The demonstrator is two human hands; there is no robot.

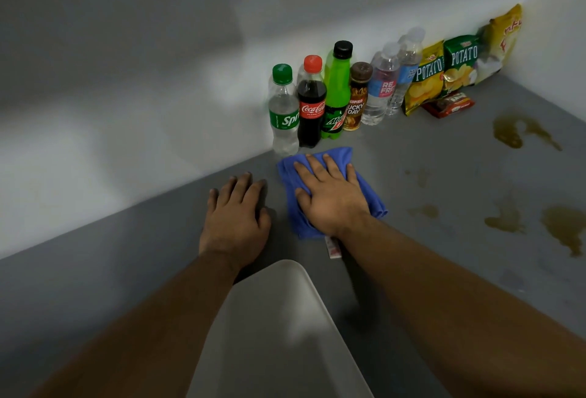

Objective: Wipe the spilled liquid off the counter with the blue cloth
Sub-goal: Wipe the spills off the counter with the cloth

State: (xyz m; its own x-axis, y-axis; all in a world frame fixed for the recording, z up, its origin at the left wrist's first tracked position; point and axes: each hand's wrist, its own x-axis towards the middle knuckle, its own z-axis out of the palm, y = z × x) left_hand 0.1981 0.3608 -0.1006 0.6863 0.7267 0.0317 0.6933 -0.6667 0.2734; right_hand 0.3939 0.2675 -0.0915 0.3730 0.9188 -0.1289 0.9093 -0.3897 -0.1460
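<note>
- right hand (329, 198) lies flat, fingers spread, pressing the blue cloth (367, 188) on the counter (158, 255), mid-frame
- left hand (234, 220) flat beside it, holding nothing
- brownish spill (564, 226) sits far right, untouched

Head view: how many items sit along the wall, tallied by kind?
Soda bottles: 3
Coffee bottle: 1
Water bottles: 2
Snack bags: 3
Red packet: 1
Total: 10
</note>
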